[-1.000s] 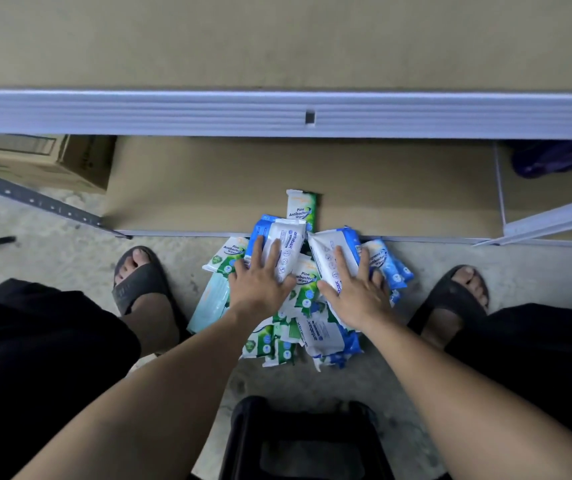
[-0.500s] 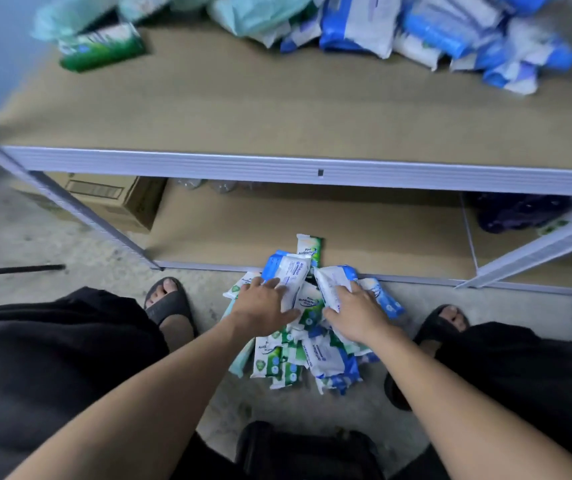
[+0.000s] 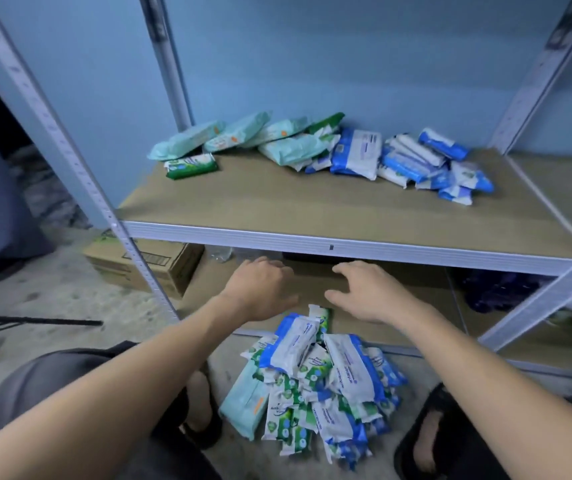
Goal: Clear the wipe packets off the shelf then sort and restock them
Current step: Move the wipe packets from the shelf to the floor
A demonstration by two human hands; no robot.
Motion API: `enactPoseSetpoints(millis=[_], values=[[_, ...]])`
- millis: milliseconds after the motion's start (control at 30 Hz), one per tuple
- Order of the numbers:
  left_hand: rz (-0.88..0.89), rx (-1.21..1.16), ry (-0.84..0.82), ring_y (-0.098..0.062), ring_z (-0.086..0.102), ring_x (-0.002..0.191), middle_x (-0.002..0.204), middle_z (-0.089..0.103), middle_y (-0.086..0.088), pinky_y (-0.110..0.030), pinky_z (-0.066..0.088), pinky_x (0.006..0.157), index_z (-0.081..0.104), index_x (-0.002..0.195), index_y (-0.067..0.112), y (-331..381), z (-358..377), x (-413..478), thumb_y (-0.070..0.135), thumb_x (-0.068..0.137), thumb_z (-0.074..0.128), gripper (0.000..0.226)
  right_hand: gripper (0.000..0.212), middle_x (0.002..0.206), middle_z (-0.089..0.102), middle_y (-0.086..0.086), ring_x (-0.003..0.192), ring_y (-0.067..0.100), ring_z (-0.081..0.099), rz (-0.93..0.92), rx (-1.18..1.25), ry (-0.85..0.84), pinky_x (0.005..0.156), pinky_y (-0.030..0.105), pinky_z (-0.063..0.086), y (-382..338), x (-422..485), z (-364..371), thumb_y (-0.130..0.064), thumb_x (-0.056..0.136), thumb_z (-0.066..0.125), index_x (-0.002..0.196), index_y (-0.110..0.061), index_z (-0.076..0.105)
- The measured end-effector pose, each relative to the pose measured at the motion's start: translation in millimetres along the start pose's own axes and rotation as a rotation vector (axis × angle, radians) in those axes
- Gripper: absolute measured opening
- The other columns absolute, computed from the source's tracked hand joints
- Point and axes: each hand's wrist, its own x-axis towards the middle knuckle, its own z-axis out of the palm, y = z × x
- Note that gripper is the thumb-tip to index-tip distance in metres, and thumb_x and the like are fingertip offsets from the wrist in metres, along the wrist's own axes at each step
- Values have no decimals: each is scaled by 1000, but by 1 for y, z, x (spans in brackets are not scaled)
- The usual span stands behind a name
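Against a blue wall, a metal rack's brown shelf (image 3: 277, 202) carries wipe packets (image 3: 354, 152) along its back, mint-green at left, blue-and-white at right. A mixed heap of packets (image 3: 315, 379) lies on the concrete floor (image 3: 52, 296) below. The left hand (image 3: 260, 289) and right hand (image 3: 371, 292) hover above the heap, fingers loosely spread, holding nothing

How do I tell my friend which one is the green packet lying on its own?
Find the upper shelf with packets along its back. At the row's left end, just in front of the pale teal packets, lies the green packet. Unlike them, it is dark green and white.
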Motion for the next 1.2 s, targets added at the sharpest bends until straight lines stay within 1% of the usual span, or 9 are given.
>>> enactPoseSetpoints(millis=[133,233,333,500,667,800,900,1033,1200], values=[[-18,-21,120,-26,56,117,127,64,0,-34,44,89,60,131,29,-15,-56,9,60,92,51,51,56,143,54,8,129,29,50,-33,-29,87,102,38,44,-15,5,-58,-49,96,55,143,-20,50],[-55,-8,148,-26,55,121,134,61,0,-35,44,89,55,137,27,-27,-84,21,60,94,51,54,59,148,51,6,133,26,47,-52,-44,130,104,36,42,-19,17,-90,-49,96,55,147,-20,47],[-74,-15,196,-27,54,122,138,59,0,-37,45,91,52,141,25,-41,-102,38,61,95,49,58,58,147,51,5,130,24,50,-38,-45,155,99,35,43,-16,33,-114,-49,96,54,147,-22,46],[-104,-75,243,-26,47,130,147,51,2,-40,45,100,46,146,24,-61,-114,81,60,95,49,62,58,143,55,6,124,24,55,-6,-30,196,97,36,48,-3,73,-141,-50,96,56,145,-21,48],[-132,-124,282,-30,34,142,160,35,0,-42,37,111,32,154,24,-73,-114,139,62,96,48,72,55,141,55,8,127,29,51,13,-36,236,98,38,47,15,124,-159,-50,94,57,139,-20,53],[-182,-286,296,-32,25,146,164,24,1,-42,29,116,29,156,29,-76,-106,192,65,94,49,74,50,138,55,7,126,28,49,15,-46,240,97,39,46,28,159,-167,-48,95,54,138,-22,52],[-238,-378,303,-37,31,140,160,32,-4,-40,29,114,36,153,31,-68,-96,228,65,94,50,70,51,139,55,7,128,29,49,16,-54,254,100,42,47,37,181,-172,-46,94,54,140,-25,51],[-383,-402,414,-37,42,122,140,50,-3,-39,40,98,49,139,34,-50,-81,260,78,87,43,69,49,136,58,9,129,29,48,-12,-97,281,103,39,43,46,204,-179,-44,94,55,138,-21,54],[-571,-473,544,-33,45,115,124,52,-2,-41,49,85,56,121,29,-38,-76,277,83,79,49,69,45,130,61,11,122,30,54,-35,-97,323,96,34,41,48,226,-191,-41,97,57,136,-19,58]])
